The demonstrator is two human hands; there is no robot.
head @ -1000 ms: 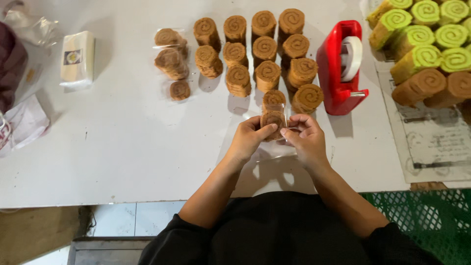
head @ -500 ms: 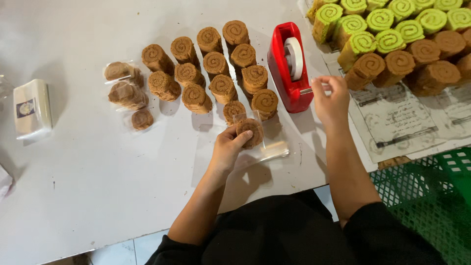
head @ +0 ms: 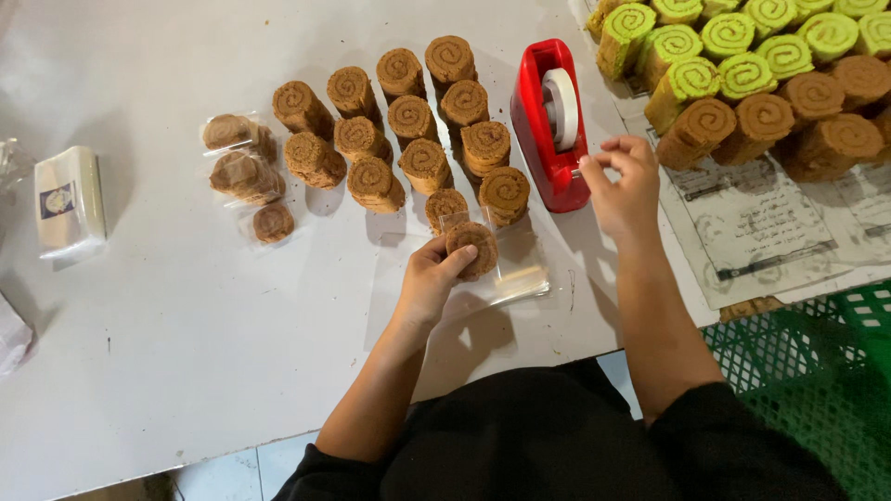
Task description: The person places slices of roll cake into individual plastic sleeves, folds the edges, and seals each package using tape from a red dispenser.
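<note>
My left hand (head: 434,278) holds a brown swirl roll slice (head: 473,247) wrapped in a clear plastic bag, just above the white table (head: 186,353). My right hand (head: 620,186) is at the front of the red tape dispenser (head: 549,121), thumb and fingers pinched at its cutting end, apparently on the tape end. A stack of empty clear bags (head: 515,278) lies on the table under and beside the left hand. Several unwrapped brown roll slices (head: 413,121) stand in rows beyond it.
Three bagged slices (head: 243,172) lie at the left of the rows. A small white packet (head: 67,199) sits far left. Green and brown roll slices (head: 752,74) are piled on printed paper (head: 770,232) at the right. A green plastic crate (head: 817,371) stands below the table edge.
My right hand left the wrapped slice and reached right to the tape dispenser, where it now pinches at the cutter. My left hand kept the wrapped slice. The camera view shifted right.
</note>
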